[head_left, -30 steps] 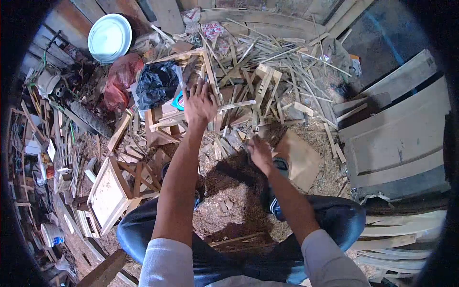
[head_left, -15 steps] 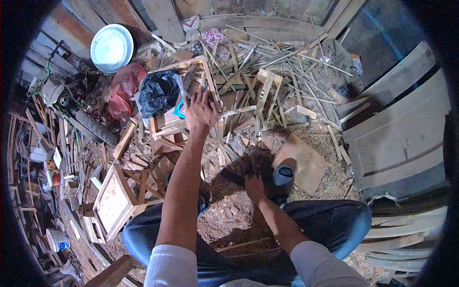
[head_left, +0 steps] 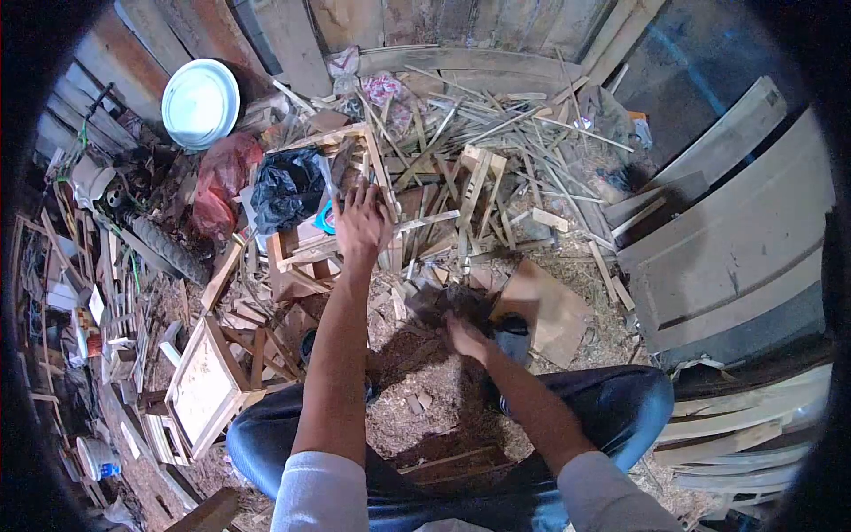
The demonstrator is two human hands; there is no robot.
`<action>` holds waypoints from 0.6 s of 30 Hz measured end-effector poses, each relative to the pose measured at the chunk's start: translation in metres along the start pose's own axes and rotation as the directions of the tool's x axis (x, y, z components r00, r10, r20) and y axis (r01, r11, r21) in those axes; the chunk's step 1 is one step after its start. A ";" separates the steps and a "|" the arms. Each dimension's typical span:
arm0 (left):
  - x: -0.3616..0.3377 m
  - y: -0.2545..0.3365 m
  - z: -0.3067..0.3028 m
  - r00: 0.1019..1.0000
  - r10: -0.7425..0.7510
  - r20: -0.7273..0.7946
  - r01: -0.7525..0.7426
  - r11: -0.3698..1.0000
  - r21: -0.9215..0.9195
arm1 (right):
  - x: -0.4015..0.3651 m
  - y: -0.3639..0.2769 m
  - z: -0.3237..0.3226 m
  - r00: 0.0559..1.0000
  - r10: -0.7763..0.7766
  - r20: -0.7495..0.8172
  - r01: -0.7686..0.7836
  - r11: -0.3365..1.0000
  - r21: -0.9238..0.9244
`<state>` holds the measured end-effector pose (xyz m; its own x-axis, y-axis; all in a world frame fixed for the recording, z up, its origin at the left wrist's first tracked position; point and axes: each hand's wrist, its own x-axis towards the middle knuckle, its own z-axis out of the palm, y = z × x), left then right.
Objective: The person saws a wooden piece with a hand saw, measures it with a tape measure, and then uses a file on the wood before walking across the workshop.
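My left hand [head_left: 362, 222] lies with fingers stretched over the near right part of a slatted wooden crate [head_left: 377, 151]. Beside its thumb is a bright blue object [head_left: 325, 217], and a black plastic bag [head_left: 288, 191] bulges in the crate to the left. Low over the sawdust, my right hand [head_left: 465, 339] is closed at a dark, motion-blurred object [head_left: 452, 303]; I cannot tell what kind of thing it is. A thin tan board [head_left: 554, 315] lies on the ground to the right, past my foot.
Thin wooden strips [head_left: 532, 151] are heaped beyond the crate. A red plastic bag [head_left: 226, 182] and a white basin [head_left: 201, 104] sit back left. Near my left knee stands a small wooden frame box [head_left: 208, 381]. Large panels [head_left: 736, 239] lean at the right.
My right hand and the dark object have shifted slightly left and blurred with motion. The left hand keeps its place on the crate. The whole view has moved a little.
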<state>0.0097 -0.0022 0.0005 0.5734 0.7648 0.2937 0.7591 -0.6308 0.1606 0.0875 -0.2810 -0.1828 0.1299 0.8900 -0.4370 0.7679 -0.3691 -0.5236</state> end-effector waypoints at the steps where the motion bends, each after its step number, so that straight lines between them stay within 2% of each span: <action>1: 0.000 0.001 -0.003 0.999 -0.012 0.046 0.010 0.999 0.042 | 0.006 0.011 0.001 1.000 -0.002 -0.004 0.002 1.000 -0.005; 3: 0.001 -0.001 -0.002 0.996 -0.026 0.088 0.019 0.997 0.075 | 0.015 0.022 -0.010 0.954 -0.080 -0.289 0.115 0.988 0.107; 4: 0.002 0.001 -0.006 0.996 -0.028 0.086 0.021 0.997 0.072 | 0.002 0.002 -0.050 0.996 0.033 -0.079 0.000 0.921 0.389; 5: 0.001 0.003 -0.011 0.994 -0.028 0.104 0.020 0.997 0.079 | -0.014 -0.023 -0.095 0.977 0.151 0.150 -0.212 0.755 0.621; 6: 0.001 0.005 -0.017 0.992 -0.030 0.120 0.020 0.996 0.085 | -0.029 -0.048 -0.141 0.900 0.253 0.356 -0.436 0.556 0.707; 7: 0.000 0.004 -0.017 0.992 -0.033 0.119 0.024 0.996 0.081 | -0.031 -0.042 -0.153 0.899 0.257 0.356 -0.438 0.559 0.704; 9: -0.001 0.002 -0.011 0.999 -0.006 0.041 0.005 1.000 0.028 | -0.043 -0.032 -0.181 0.988 0.038 0.147 -0.137 0.641 0.755; 10: 0.000 0.000 -0.009 0.999 -0.004 0.040 0.003 1.000 0.017 | -0.051 -0.034 -0.192 0.988 0.047 0.145 -0.141 0.644 0.752; 12: 0.000 0.001 -0.006 0.999 -0.010 0.046 0.007 0.998 0.068 | -0.082 -0.056 -0.228 0.983 0.083 0.162 -0.177 0.228 0.957; 13: 0.001 0.002 -0.006 0.997 -0.025 0.072 0.021 0.998 0.059 | -0.086 -0.055 -0.232 0.982 0.099 0.159 -0.178 0.229 0.957; 16: 0.002 0.002 -0.009 0.994 -0.035 0.101 0.034 0.999 0.013 | -0.086 -0.058 -0.244 0.958 0.255 -0.133 -0.040 0.576 0.816; 17: 0.003 0.003 -0.010 0.995 -0.036 0.098 0.035 0.999 0.014 | -0.084 -0.058 -0.248 0.969 0.235 -0.078 -0.052 0.499 0.865; 18: 0.003 0.003 -0.010 0.995 -0.033 0.093 0.031 0.999 0.022 | -0.088 -0.077 -0.258 0.970 0.230 -0.077 -0.049 0.499 0.865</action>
<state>0.0103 -0.0031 0.0109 0.5745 0.7938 0.1996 0.7830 -0.6040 0.1484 0.1783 -0.2619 0.0849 0.3506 0.7995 -0.4877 -0.1665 -0.4593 -0.8725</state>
